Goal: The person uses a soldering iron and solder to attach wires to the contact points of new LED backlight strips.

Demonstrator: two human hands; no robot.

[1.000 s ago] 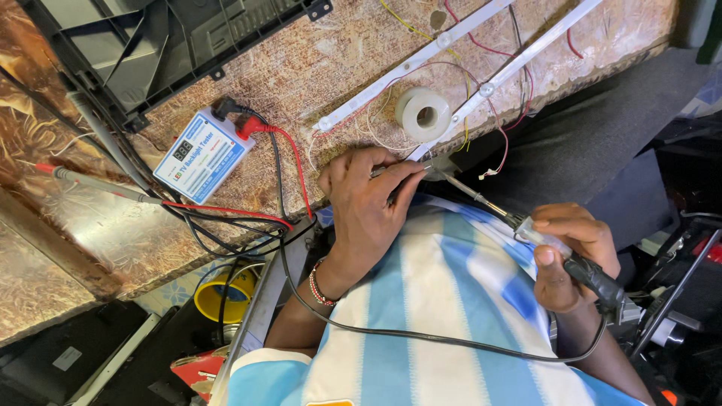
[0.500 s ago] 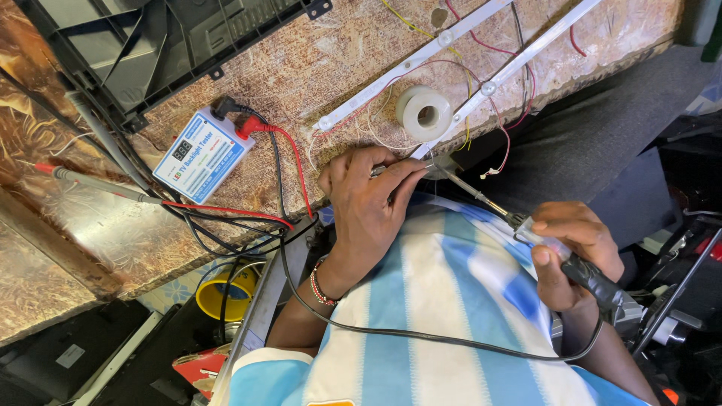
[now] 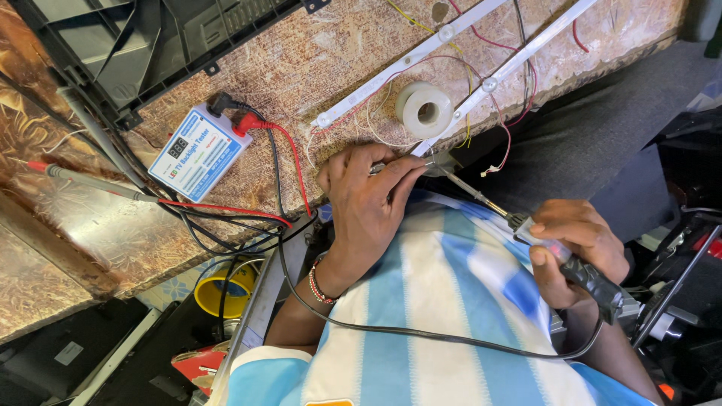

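Head view. The right hand [image 3: 575, 252] is closed around the dark handle of a soldering iron [image 3: 526, 233], whose metal tip reaches up and away from that hand to the near end of a white LED strip [image 3: 391, 83] at the table [image 3: 301, 68] edge. The left hand [image 3: 368, 203] is curled, its fingertips pinching something thin, possibly solder wire or a lead, right at the iron's tip; what exactly it holds cannot be told. A white solder spool [image 3: 425, 109] sits just beyond the left hand, between two strips. A small blue-and-white tester box [image 3: 197, 153] with red and black leads lies well to the left of the left hand; its red-tipped probe [image 3: 83, 180] rests farther left, unused.

Progress, as judged: the joint at the strip end is being worked; the probes lie aside, so testing appears not yet done.

Against the earlier frames: both hands keep the same posture. The right hand has shifted only slightly; the iron's tip stays at the same spot.
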